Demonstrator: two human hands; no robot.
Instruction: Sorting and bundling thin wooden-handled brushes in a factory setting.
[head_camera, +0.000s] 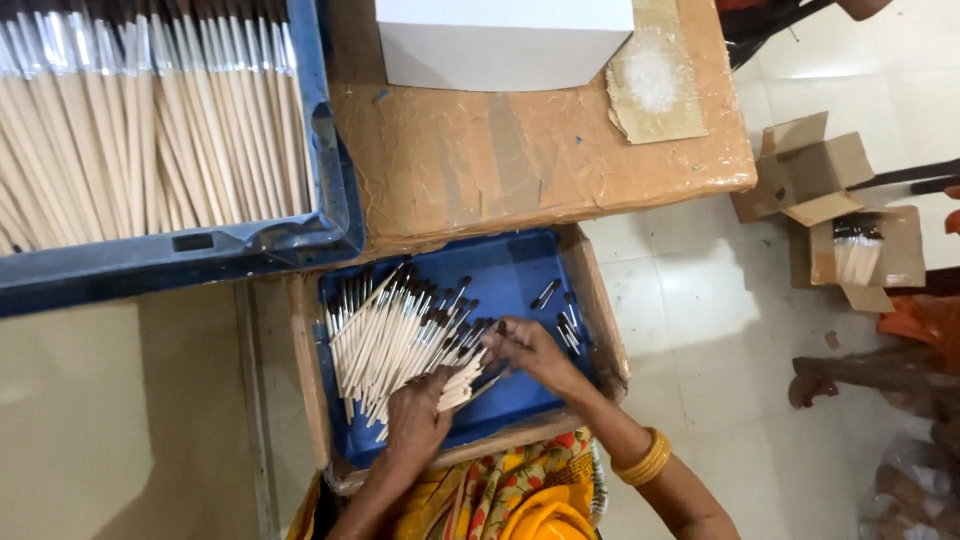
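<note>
In the lower middle of the frame, the left hand (418, 415) has its grip closed around a small bundle of brushes (462, 383), thin pale wooden sticks with dark tips. The bundle points to the right and up, toward the right hand (528, 348). The right hand lies just beside the bundle's end, its fingers bent over the dark tips and touching them; I cannot tell if this grip really pinches one brush or only rests on them. A yellow bangle (645, 458) is on the right wrist.

Both hands are over a blue tray (510, 275), which sits inside a shallow brown box. A loose pile of the same brushes (385, 330) lies in the left part of the tray, touching the left hand. A few single brushes (566, 330) lie apart at the right side of the tray.

In the upper left, a large blue crate (330, 215) is full of long pale sticks. Beside it, a bench (520, 165) covered with brown tape carries a white box (500, 40). Small cardboard boxes (835, 205) stand on the floor at the right.
</note>
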